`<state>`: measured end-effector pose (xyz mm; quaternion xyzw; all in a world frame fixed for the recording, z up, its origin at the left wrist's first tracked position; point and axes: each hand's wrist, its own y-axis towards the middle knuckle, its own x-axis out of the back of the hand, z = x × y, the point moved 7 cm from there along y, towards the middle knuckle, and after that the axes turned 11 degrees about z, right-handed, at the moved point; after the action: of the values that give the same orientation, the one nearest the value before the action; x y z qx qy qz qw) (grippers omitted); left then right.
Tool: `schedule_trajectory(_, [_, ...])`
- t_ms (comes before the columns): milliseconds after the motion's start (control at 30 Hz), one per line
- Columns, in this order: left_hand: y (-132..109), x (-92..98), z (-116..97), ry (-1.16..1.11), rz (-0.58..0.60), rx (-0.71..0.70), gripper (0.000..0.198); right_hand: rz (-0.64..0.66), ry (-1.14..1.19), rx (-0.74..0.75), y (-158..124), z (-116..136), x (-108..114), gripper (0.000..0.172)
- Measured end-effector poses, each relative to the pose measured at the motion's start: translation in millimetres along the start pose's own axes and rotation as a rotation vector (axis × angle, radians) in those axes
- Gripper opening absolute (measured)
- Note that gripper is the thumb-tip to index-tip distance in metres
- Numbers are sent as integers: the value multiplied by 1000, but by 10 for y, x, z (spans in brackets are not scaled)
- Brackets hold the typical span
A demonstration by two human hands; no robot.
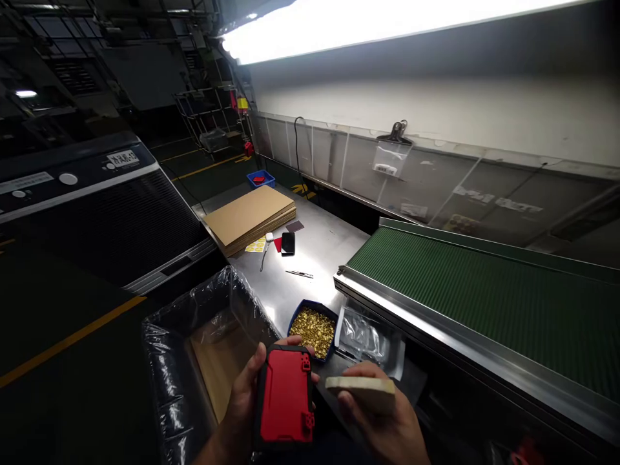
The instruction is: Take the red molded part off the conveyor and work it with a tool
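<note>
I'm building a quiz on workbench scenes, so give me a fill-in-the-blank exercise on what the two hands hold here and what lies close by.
1. The left hand holds a black and ____ phone case.
2. The right hand holds a pale flat ____.
3. The blue tray behind the hands holds small ____-coloured parts.
4. Right of the steel table runs a ____ conveyor belt.

Missing words: red; block; gold; green
</note>
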<state>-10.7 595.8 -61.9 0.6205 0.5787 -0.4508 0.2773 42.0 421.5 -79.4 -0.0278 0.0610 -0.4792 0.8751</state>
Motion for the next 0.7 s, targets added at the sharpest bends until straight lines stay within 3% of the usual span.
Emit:
schedule_trajectory(67, [44,-32,56,25,-34,38,59,164,-93,245,88,511,-150,18])
schedule_trajectory(167, [75,-38,114,12,-72,67,55,308,-191,425,141,810,-267,12])
schedule_trajectory(300, [79,-2,145,23,-95,100,50,290,-309,447,152,790,-295,9])
schedule_trajectory(700, [3,42,-59,138,-118,113,43,328,-372,474,142,774,-489,10])
